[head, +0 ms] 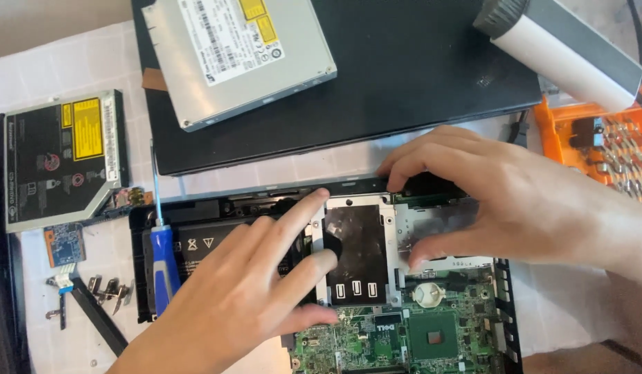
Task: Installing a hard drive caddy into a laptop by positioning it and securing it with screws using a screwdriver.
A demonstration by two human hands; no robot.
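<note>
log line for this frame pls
left hand: fingers on metal drive caddy | right hand: on caddy's right side | opened laptop base | blue screwdriver: on base, untouched

One head view – looking steeply down, close over both hands [376, 235] and the opened laptop [404, 325] beneath them.

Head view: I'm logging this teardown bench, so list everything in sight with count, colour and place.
Opened laptop base: one, black, green board exposed, bottom centre.
Drive caddy: one, silver with black face, in the base.
Coin cell: one, silver, on the board.
Screwdriver: one, blue handle, on the base's left edge.
Optical drives: two; silver on the black panel, black-topped far left.
Bit case: one, orange, right.
Left hand: fingers on the caddy.
Right hand: fingertips on the base's rear edge.
</note>
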